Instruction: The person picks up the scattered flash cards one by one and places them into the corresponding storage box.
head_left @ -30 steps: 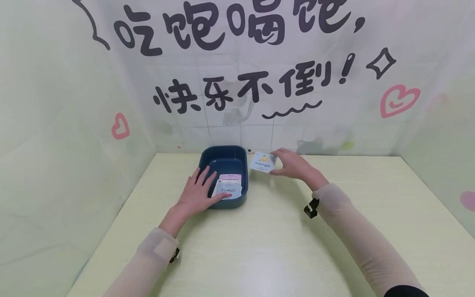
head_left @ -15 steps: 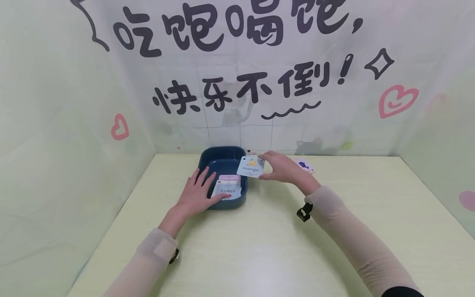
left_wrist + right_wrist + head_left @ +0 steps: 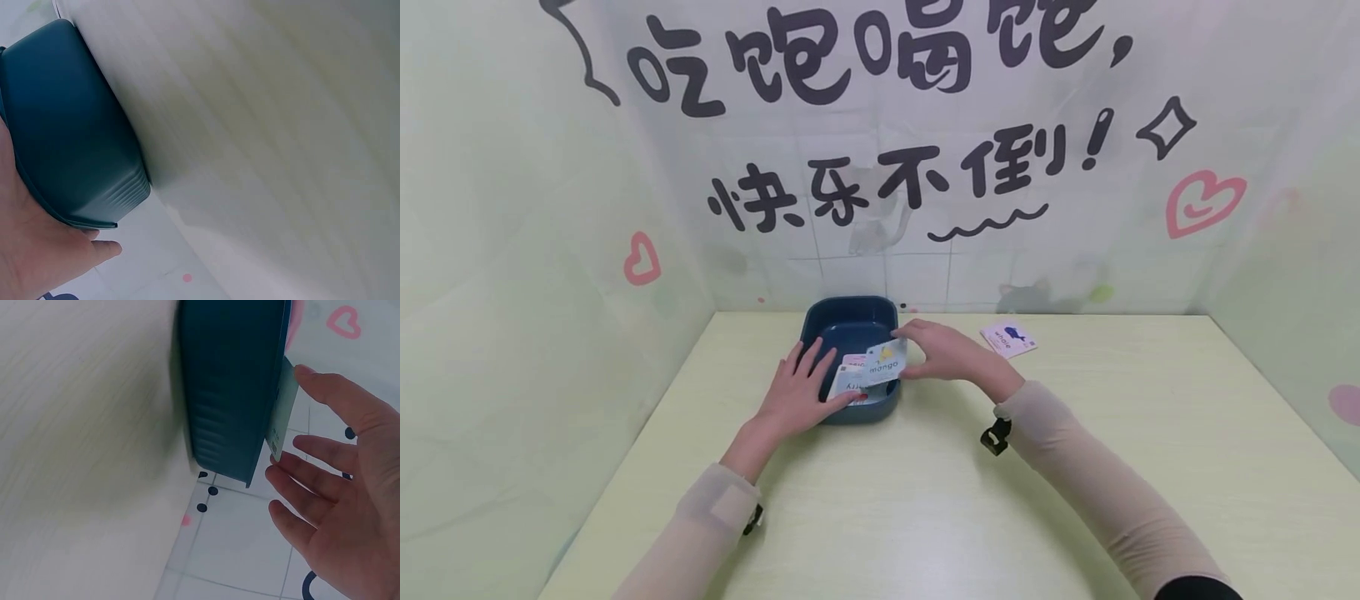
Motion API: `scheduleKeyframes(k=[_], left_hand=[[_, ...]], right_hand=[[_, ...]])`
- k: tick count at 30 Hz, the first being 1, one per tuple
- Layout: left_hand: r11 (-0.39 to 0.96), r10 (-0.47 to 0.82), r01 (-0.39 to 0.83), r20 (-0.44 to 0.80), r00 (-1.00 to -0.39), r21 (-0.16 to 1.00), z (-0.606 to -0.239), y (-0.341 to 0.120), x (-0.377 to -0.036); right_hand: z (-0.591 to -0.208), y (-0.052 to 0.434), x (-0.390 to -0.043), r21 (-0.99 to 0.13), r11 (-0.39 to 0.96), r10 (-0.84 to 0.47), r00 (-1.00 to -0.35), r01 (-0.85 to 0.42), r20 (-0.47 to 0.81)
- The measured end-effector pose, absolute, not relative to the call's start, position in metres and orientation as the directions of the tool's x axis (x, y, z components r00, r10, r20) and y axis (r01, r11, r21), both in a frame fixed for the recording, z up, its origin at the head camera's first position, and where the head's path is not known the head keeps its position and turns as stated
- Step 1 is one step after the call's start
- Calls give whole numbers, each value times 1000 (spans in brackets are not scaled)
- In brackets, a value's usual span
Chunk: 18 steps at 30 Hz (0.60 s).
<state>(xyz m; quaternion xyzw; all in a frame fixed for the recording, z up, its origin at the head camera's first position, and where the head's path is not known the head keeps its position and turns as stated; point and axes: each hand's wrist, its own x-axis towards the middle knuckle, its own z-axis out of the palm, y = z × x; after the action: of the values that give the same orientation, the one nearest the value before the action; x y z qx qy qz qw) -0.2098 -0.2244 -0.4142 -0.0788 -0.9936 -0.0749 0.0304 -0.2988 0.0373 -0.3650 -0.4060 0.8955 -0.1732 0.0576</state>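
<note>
A dark blue bin (image 3: 850,307) stands at the back of the table, with a card lettered "cherry" (image 3: 847,382) and a pink card (image 3: 854,359) lying in it. My left hand (image 3: 797,394) rests over the bin's left rim, fingers straight and spread, the thumb reaching across the cards. In the left wrist view this hand (image 3: 31,250) lies along the bin's outer side (image 3: 69,119). With thumb and fingertips my right hand (image 3: 951,354) pinches a mango card (image 3: 886,362) by its edges, over the bin's right rim. The right wrist view shows that card (image 3: 282,415) edge-on at the rim.
A pink whale card (image 3: 1009,337) lies on the pale wooden table (image 3: 910,517), behind and right of my right hand. A printed cloth (image 3: 887,275) hangs close behind the bin, and cloth sides flank the table.
My right hand has carried the mango card leftward and toward me, from beside the bin to above the cards inside. The whale card has come into view behind it. My left hand stays put.
</note>
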Motion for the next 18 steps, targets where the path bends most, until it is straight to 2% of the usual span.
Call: scheduleKeyframes(k=[8,18], left_hand=[[975,151,161,76,-986,152,-414,-222,-210],[976,135,146,79,-988,164,-412,-222,-209]], right_hand=[[-370,34,-297,-389,600,-761,-649,-700,-5],[-373,40,-297,-369,580,-777,-629,-726,17]])
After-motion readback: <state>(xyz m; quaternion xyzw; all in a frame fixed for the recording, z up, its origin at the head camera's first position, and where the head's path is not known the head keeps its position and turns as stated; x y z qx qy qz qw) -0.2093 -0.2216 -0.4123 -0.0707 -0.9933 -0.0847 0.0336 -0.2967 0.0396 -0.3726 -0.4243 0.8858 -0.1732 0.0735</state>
